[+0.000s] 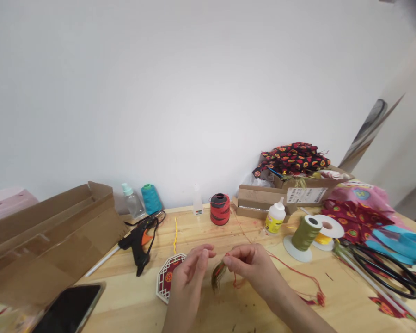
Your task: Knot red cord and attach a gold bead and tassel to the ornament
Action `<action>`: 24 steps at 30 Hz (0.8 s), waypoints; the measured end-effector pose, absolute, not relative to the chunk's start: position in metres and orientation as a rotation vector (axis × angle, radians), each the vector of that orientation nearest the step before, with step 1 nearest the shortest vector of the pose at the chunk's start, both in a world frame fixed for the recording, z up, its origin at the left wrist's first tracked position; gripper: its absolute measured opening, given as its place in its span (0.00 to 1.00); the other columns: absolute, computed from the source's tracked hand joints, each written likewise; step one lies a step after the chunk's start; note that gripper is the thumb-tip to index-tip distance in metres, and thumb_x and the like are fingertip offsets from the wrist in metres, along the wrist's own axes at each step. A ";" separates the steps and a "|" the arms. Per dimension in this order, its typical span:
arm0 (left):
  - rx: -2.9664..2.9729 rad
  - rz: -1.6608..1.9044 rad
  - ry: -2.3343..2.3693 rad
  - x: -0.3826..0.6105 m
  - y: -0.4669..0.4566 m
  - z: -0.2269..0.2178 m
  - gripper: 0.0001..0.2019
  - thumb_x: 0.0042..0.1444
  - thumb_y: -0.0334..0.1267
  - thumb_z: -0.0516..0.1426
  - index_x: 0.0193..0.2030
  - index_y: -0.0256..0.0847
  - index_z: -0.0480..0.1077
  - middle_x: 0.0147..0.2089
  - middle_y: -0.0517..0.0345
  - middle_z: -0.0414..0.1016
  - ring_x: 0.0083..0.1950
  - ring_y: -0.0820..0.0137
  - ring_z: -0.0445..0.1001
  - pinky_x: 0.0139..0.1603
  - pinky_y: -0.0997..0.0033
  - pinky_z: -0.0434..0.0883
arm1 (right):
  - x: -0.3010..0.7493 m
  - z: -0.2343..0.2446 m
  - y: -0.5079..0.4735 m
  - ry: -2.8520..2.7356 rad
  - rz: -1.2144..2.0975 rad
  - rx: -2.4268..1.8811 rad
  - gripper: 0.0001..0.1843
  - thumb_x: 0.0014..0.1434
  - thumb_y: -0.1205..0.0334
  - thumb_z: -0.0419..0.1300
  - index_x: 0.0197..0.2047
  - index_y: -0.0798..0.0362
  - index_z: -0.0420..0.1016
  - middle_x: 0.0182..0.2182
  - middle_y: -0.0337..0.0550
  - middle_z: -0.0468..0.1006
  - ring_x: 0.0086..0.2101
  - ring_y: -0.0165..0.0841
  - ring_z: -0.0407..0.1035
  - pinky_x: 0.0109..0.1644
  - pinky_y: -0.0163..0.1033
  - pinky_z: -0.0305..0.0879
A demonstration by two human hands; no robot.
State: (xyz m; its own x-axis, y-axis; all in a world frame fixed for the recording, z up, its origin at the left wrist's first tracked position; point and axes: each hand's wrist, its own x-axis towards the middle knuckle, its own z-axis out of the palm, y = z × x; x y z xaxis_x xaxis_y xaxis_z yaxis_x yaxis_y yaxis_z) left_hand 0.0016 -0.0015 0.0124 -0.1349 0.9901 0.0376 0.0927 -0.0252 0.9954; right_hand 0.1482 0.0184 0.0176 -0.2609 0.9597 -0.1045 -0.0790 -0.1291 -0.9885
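Note:
Between thumb and fingers, my right hand [253, 268] pinches the top of an olive-green thread tassel [217, 275], whose strands hang down to the left above the table. Red cord [300, 275] trails from near this hand to a small bunch on the right. My left hand [194, 270] is open beside the tassel, fingers stretched toward it and apart from it. Partly hidden behind that hand lies an octagonal ornament [163, 280] with a white lattice rim and dark red patterned centre; a yellow cord [175, 236] runs up from it.
Leftward are a glue gun [140, 245], a phone [69, 307] and a long cardboard box [48, 245]. A red thread spool [220, 209] stands behind my hands. To the right are a glue bottle [275, 217], an olive thread spool [307, 233] and black-handled scissors [384, 270].

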 end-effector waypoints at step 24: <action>2.099 1.481 1.149 -0.005 -0.002 0.007 0.09 0.48 0.29 0.58 0.34 0.46 0.75 0.28 0.62 0.61 0.28 0.74 0.65 0.26 0.78 0.64 | 0.149 0.016 0.018 -1.168 1.623 -1.115 0.14 0.40 0.53 0.65 0.20 0.57 0.75 0.13 0.33 0.64 0.17 0.22 0.52 0.20 0.29 0.50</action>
